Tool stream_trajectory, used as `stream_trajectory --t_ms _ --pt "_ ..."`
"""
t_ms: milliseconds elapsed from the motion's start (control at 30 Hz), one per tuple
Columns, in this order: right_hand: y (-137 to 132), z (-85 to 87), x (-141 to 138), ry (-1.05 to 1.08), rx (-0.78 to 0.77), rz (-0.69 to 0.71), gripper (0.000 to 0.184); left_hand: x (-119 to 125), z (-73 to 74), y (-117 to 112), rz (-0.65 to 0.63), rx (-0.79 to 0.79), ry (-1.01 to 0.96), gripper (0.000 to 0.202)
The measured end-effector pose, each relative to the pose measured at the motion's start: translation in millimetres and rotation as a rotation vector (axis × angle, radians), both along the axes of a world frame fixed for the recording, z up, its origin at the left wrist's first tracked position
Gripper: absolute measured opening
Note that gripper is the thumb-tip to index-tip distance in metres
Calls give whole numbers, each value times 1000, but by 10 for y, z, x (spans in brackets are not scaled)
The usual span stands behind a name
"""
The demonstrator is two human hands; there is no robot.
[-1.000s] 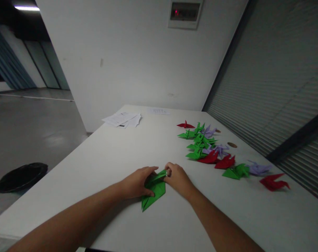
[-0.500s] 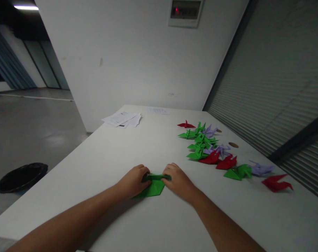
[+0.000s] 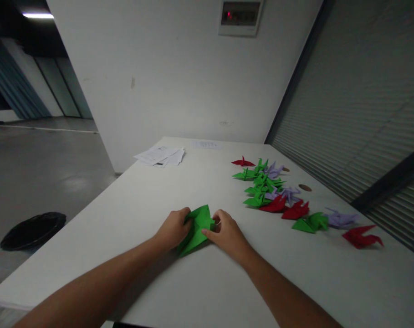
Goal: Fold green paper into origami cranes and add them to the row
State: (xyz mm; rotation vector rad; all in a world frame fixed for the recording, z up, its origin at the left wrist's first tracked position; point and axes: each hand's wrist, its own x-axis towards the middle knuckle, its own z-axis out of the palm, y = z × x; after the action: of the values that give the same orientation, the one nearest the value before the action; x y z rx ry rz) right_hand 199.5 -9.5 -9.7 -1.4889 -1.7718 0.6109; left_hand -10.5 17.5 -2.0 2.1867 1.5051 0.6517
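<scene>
A partly folded sheet of green origami paper (image 3: pixel 197 229) is between my hands, near the front of the white table (image 3: pixel 152 200). My left hand (image 3: pixel 174 229) is closed on its left side, the fingertips partly hidden behind the paper. On the right edge, my right hand (image 3: pixel 226 233) pinches the paper between thumb and fingers. One pointed flap stands up at the top, and another point reaches down to the lower left.
Folded paper cranes in green (image 3: pixel 258 199), red (image 3: pixel 362 237) and purple (image 3: pixel 341 219) lie along the right side. Printed sheets (image 3: pixel 159 155) rest at the far left. A black bin (image 3: pixel 32 231) stands on the floor left of the table. Blinds (image 3: pixel 346 100) line the right.
The green paper has gone from a flat shape with a narrow folded strip on top to a turned, opened shape with a raised point. My right thumb now lies on its front.
</scene>
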Motion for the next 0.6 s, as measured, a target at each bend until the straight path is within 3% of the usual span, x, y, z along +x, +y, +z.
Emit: stream_trajectory --t_ms 167,333,600 --pt "31 -69 -64 175 87 17 23 10 -12 13 54 -34 -219 7" --pt "84 -120 -91 335 166 52 17 19 -55 37 -6 -74 -468 11" --pt "19 -49 -114 205 272 104 7 17 -100 63 66 -51 -362 11"
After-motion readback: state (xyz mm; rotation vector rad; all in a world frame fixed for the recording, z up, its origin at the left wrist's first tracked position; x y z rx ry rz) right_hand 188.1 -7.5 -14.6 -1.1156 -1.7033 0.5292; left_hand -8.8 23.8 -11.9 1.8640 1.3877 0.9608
